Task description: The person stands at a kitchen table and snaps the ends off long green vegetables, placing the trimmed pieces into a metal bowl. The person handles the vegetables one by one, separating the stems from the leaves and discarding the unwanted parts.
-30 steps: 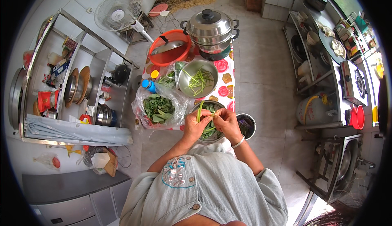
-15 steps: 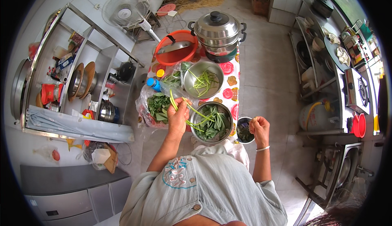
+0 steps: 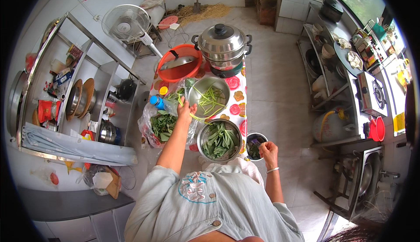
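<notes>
Green stems point(image 3: 192, 110) are pinched in the left hand point(image 3: 186, 109) at the rim of the upper steel bowl point(image 3: 209, 96) on the table point(image 3: 238, 94): the sorting step. The right hand point(image 3: 267, 149), fingers curled on scraps, hovers by the small dark bowl point(image 3: 256, 145). Dropping the stems in seems the next move.

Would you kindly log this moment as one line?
left hand: holds green stem over steel bowl | right hand: over small dark bowl | leaf bowl: between

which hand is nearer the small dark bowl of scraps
Right. The right hand is just beside the small dark bowl, over its right rim; the left hand is farther, by the upper steel bowl.
</notes>
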A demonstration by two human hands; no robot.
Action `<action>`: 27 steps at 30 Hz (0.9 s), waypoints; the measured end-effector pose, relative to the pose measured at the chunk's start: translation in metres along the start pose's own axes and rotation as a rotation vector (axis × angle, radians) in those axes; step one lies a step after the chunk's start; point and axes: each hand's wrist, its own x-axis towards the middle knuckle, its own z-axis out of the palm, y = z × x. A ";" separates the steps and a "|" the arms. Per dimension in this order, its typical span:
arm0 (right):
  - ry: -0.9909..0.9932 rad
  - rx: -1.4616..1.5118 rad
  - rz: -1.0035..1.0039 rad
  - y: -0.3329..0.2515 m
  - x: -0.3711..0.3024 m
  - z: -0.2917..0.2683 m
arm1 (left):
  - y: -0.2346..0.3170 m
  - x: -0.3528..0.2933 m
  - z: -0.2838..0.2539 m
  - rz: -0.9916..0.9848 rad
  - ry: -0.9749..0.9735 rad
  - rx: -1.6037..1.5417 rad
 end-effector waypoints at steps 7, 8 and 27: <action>-0.006 0.222 0.052 -0.005 -0.018 0.005 | -0.027 -0.087 0.024 -0.192 -0.402 0.289; -0.042 0.268 0.029 -0.009 -0.016 0.008 | -0.025 -0.102 0.029 -0.213 -0.500 0.273; -0.533 0.539 0.090 -0.111 -0.022 0.029 | -0.034 -0.228 0.083 -0.109 -1.087 0.912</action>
